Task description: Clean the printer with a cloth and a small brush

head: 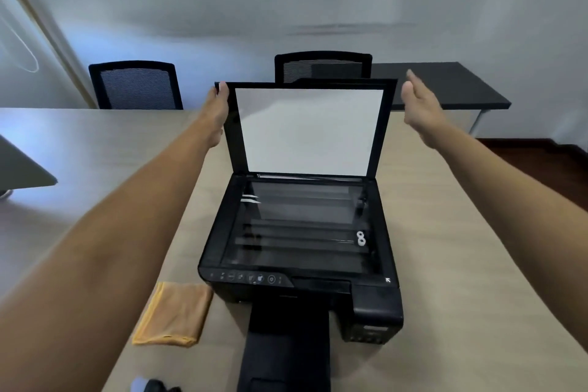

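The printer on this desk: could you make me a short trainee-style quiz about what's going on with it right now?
1. True or false: the printer's scanner lid is closed.
2. Which hand touches the lid? A) left hand B) right hand C) both
3. Fill in: the folded orange cloth lies on the table to the ____ of the printer, untouched.

Key
1. False: it stands raised, with the scanner glass exposed.
2. A: the left hand grips the lid's left edge; the right hand is open, just off the right edge.
3. left
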Action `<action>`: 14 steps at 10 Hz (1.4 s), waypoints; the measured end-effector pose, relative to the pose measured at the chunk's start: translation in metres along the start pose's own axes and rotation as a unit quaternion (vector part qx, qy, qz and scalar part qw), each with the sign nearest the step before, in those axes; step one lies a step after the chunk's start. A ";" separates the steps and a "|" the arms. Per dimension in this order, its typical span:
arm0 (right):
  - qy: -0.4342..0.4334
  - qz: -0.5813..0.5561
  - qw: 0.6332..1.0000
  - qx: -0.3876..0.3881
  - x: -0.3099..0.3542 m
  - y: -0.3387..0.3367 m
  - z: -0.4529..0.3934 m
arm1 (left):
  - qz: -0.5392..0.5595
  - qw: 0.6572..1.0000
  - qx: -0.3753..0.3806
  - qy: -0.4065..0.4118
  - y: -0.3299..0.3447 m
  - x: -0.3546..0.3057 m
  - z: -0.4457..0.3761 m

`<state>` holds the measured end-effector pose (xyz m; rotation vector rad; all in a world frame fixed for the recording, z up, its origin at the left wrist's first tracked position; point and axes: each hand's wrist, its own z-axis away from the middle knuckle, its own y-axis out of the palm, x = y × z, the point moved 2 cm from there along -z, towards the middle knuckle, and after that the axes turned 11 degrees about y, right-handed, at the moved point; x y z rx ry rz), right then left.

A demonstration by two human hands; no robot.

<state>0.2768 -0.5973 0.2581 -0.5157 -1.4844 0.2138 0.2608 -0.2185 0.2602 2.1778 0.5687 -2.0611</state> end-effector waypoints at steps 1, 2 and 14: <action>0.024 -0.048 0.999 0.005 0.002 0.014 -0.015 | -0.035 0.999 -0.036 -0.006 -0.006 0.002 -0.004; 0.031 -0.070 0.994 -0.072 -0.007 0.017 -0.015 | -0.066 0.992 -0.103 0.007 -0.021 0.013 -0.008; -0.044 0.018 0.973 -0.227 -0.091 0.031 0.288 | -0.233 0.972 0.016 0.020 -0.100 0.194 0.249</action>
